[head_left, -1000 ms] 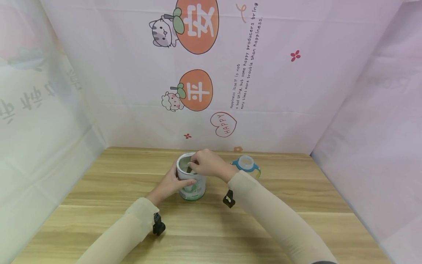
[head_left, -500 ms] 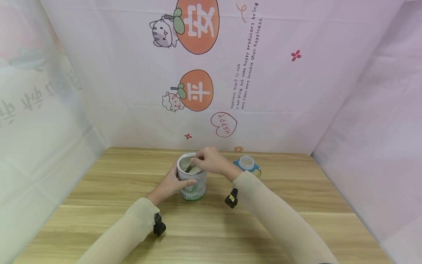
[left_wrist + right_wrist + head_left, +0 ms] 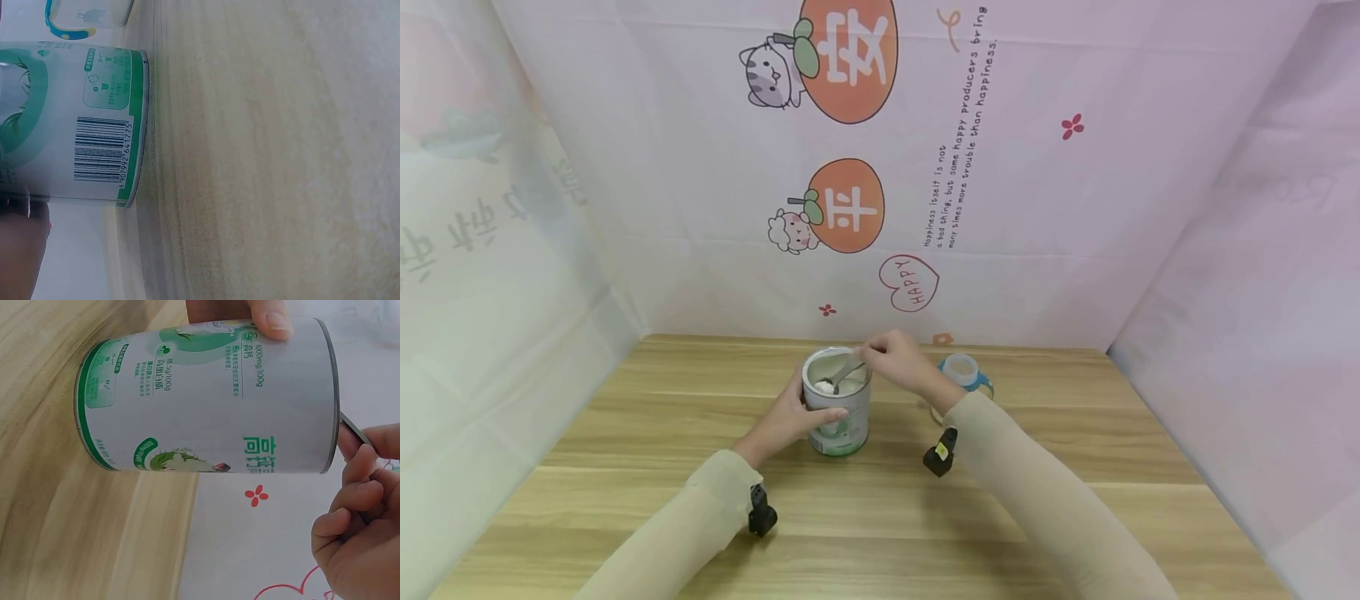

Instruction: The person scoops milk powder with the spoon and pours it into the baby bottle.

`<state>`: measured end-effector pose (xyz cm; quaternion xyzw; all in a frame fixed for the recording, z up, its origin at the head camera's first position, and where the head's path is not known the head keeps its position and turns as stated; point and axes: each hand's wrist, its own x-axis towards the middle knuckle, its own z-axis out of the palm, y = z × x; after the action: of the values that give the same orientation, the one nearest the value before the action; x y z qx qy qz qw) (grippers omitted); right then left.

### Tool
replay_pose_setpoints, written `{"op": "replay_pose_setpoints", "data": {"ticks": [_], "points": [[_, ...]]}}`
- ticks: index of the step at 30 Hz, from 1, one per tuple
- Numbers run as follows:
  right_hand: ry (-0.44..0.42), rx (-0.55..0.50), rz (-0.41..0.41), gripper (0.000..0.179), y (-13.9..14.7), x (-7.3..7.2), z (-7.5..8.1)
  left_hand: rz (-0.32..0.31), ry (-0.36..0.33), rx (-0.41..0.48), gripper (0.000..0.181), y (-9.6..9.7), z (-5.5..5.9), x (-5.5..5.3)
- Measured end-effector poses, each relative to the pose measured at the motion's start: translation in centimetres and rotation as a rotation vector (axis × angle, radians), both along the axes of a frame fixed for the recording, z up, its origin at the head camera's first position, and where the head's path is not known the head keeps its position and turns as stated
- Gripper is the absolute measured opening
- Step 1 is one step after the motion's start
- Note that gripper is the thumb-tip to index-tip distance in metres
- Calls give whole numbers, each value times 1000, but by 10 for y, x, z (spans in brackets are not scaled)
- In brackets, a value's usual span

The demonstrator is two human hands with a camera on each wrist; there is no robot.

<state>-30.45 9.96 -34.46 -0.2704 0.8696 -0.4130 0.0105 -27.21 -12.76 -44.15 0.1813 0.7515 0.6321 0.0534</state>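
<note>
Scooping seems in hand: the right hand (image 3: 898, 362) pinches a grey metal spoon (image 3: 848, 367) carrying white powder (image 3: 824, 387), just inside the open white-and-green cylindrical tin (image 3: 842, 429) below its fingertips (image 3: 360, 464), which the left hand (image 3: 792, 421) grips. A level lift seems called for next; unlike earlier, the powder shows.

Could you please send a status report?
Left hand gripping white-and-green cylindrical can. Right hand pinching grey metal spoon, bearing white powder. Blue-handled clear cup apart, likely no obstacle.
</note>
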Motion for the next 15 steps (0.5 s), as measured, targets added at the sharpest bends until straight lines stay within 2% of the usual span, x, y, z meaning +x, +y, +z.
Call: {"op": "replay_pose_setpoints", "data": {"ticks": [8, 15], "points": [[-109, -61, -115, 37, 7, -1, -7, 14, 15, -17, 91, 0, -4, -1], [-252, -162, -195, 34, 8, -1, -8, 29, 19, -27, 96, -1, -4, -2]]}}
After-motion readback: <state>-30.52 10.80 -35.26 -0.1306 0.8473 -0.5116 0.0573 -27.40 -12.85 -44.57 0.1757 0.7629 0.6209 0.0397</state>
